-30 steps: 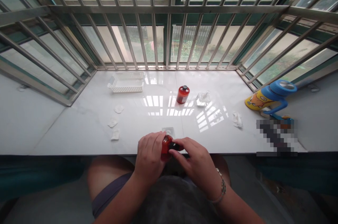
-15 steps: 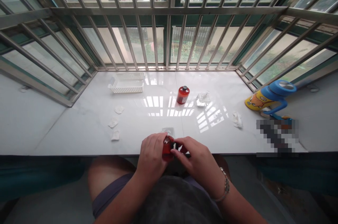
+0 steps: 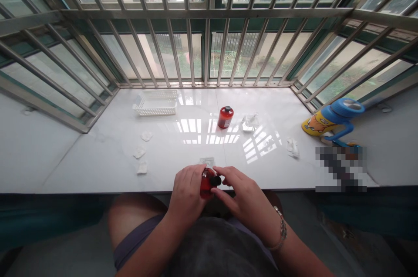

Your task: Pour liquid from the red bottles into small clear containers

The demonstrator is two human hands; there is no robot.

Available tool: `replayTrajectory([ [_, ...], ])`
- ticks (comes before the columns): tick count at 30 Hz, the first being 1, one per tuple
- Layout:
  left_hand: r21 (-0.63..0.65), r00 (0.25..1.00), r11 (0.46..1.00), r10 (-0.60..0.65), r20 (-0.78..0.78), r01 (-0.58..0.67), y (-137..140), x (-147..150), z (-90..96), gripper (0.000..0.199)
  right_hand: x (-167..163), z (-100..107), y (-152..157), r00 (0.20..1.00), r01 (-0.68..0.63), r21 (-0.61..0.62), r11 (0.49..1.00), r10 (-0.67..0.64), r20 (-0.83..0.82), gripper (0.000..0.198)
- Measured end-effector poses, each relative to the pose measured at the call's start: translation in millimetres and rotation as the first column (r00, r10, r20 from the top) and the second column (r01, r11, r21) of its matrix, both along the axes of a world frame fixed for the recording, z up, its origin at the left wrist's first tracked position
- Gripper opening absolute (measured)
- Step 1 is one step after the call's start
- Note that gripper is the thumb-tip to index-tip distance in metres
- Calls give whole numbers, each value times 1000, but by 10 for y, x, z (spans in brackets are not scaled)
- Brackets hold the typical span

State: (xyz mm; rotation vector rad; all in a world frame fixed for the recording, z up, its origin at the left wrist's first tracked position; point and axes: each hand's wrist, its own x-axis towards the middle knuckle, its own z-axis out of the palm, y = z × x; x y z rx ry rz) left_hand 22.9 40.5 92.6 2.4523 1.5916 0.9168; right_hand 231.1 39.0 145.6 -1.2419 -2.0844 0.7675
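Note:
My left hand (image 3: pixel 187 190) is wrapped round a red see-through bottle (image 3: pixel 206 185) at the near edge of the white counter. The bottle lies tilted, with its black cap (image 3: pixel 215 181) pointing right. Around that cap, my right hand (image 3: pixel 238 187) holds its thumb and fingers apart, the tips close to the cap and the bottle's shoulder. Whether those tips touch the bottle I cannot tell. Just beyond my hands a small clear square dish (image 3: pixel 207 162) rests on the counter.
A second red bottle (image 3: pixel 225 117) with a black cap stands mid-counter beside a clear container (image 3: pixel 250 123). At the back left is a white basket (image 3: pixel 156 110). Crumpled tissues (image 3: pixel 139 152) lie left, another wad (image 3: pixel 292 148) right. A blue-and-yellow flask (image 3: pixel 329 116) stands far right.
My right thumb and fingers have spread away from the black cap, which now shows more fully. My left hand keeps its hold on the bottle.

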Motion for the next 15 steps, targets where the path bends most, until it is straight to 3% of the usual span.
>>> replayTrajectory([
  [4, -6, 1000, 1000, 3, -2, -3, -1, 7, -9, 60, 1, -14, -2, 999, 16, -41, 999, -14, 44, 27],
  [8, -7, 1000, 1000, 5, 4, -5, -3, 10, -33, 60, 1, -10, -2, 1000, 8, -29, 1000, -7, 22, 40],
  [12, -13, 1000, 1000, -3, -5, 3, 3, 21, -61, 59, -8, -22, 1, 997, 46, -31, 998, -45, 59, 23],
  [15, -26, 1000, 1000, 0, -5, -1, 11, 24, -69, 60, -15, -36, -3, 1000, -23, -32, 999, 23, 8, 38],
])
